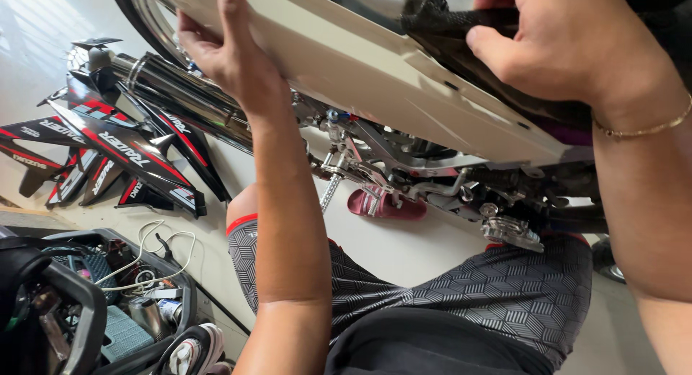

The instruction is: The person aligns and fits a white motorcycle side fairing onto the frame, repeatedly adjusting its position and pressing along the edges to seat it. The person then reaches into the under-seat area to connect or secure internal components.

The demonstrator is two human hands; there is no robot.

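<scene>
Patterned shorts (pixel 461 288) fill the foreground. Left hand (pixel 227 54) lies spread flat against the white panel (pixel 375 72) on the motorcycle; right hand (pixel 569 43) pinches its black seat edge (pixel 454 21). Black-red fairings (pixel 108 151) lie on the floor.

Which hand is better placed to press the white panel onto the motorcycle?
Probably the left hand: its palm and fingers already lie flat on the white panel. The right hand is busy gripping the black mesh part.

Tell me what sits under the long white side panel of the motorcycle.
Below the long white side panel show a chrome exhaust pipe, silver footrest brackets and a pink sandal on the floor. The panel covers whatever lies directly behind it.
</scene>
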